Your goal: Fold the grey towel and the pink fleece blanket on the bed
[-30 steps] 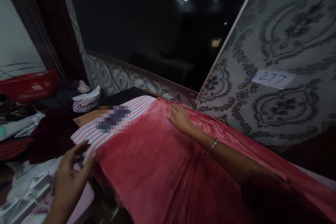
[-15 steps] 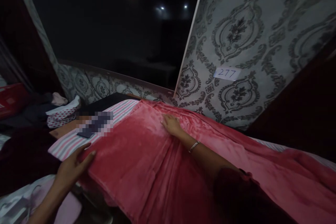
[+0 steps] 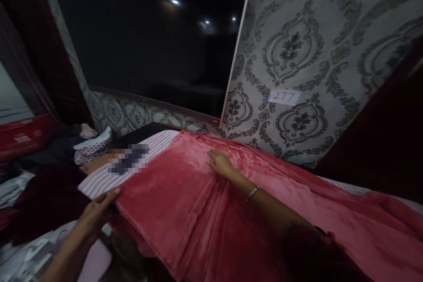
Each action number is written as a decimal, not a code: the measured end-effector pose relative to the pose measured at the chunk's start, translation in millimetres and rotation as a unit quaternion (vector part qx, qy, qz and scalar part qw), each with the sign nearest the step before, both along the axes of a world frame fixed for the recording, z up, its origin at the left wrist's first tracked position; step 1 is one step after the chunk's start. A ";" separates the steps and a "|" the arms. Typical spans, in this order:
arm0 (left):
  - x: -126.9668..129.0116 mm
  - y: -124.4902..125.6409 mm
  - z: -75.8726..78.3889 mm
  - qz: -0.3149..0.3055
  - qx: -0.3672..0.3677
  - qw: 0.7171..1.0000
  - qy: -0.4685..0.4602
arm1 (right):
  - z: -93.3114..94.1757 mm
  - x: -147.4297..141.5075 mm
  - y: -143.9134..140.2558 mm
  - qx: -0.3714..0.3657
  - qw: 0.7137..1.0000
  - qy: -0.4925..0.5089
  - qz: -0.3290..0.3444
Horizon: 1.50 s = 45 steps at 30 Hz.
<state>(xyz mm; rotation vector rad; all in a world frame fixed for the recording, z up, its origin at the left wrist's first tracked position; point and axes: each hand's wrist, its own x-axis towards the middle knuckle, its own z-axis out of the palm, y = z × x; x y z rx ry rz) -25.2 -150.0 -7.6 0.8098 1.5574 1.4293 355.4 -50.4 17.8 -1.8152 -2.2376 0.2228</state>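
Note:
A pink-red plush blanket lies spread over a surface covered with a pink-and-white striped cloth. My left hand grips the blanket's near left corner, fingers curled around its edge. My right hand, with a thin bangle on the wrist, rests flat and open on the blanket near its far edge. Long folds run down the blanket beneath my right forearm.
A patterned grey wall with a paper tag reading 277 stands close behind. A dark window fills the back. At the left lie a polka-dot cloth bundle, a dark maroon cloth and a red box.
My left hand has moved from hovering beside the blanket to gripping its corner edge. My right hand stays pressed flat on the blanket. The view has swung to the right.

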 end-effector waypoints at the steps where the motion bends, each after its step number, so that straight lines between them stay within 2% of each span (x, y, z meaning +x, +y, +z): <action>1: -1.5 1.1 -3.7 -0.012 -0.024 0.999 -0.028 | 1.9 -8.3 1.5 0.007 1.000 0.003 0.018; 4: 0.9 3.6 -11.8 -0.029 -0.039 0.995 -0.089 | 6.7 -32.5 10.3 0.031 0.998 0.015 0.059; 7: 10.8 3.0 -11.8 -0.006 0.039 0.996 -0.075 | 11.5 -54.6 23.5 0.049 0.995 0.026 0.083; 11: 26.4 -3.3 2.3 0.004 0.133 0.990 0.053 | 20.7 -78.9 41.8 0.049 0.991 0.023 0.120; 15: 41.6 -17.8 21.3 -0.020 0.188 0.960 0.206 | 34.3 -95.2 57.2 0.042 0.984 -0.002 0.171; 20: 53.1 -33.2 28.3 -0.057 0.208 0.938 0.271 | 47.4 -103.7 70.5 0.033 0.967 -0.056 0.245; 24: 56.0 -36.1 26.3 -0.058 0.219 0.934 0.276 | 51.4 -104.9 71.7 0.039 0.967 -0.109 0.225; 27: 58.7 -37.0 30.5 -0.068 0.230 0.933 0.269 | 53.8 -102.9 68.3 0.059 0.972 -0.119 0.196; 30: 63.3 -40.7 42.5 -0.080 0.240 0.931 0.264 | 62.9 -96.5 61.4 0.086 0.980 -0.115 0.139; 34: 81.1 -52.6 70.0 -0.086 0.277 0.913 0.288 | 88.9 -69.4 39.6 0.123 0.988 -0.087 0.040; 36: 100.9 -63.7 86.9 -0.106 0.328 0.885 0.314 | 101.1 -40.8 19.0 0.165 0.986 -0.025 -0.015; 37: 114.3 -71.2 94.8 -0.125 0.367 0.861 0.328 | 104.6 -22.0 5.3 0.194 0.980 0.024 -0.040; 40: 166.2 -100.9 108.8 -0.190 0.515 0.755 0.357 | 97.3 48.0 -51.1 0.293 0.929 0.204 -0.097; 42: 206.5 -124.4 102.5 -0.243 0.593 0.668 0.377 | 75.1 97.8 -99.1 0.329 0.879 0.320 -0.129; 43: 226.6 -136.0 93.4 -0.274 0.615 0.628 0.391 | 59.5 120.6 -124.3 0.329 0.854 0.374 -0.151; 45: 263.7 -156.4 64.7 -0.346 0.628 0.554 0.423 | 23.4 157.9 -172.0 0.283 0.809 0.465 -0.223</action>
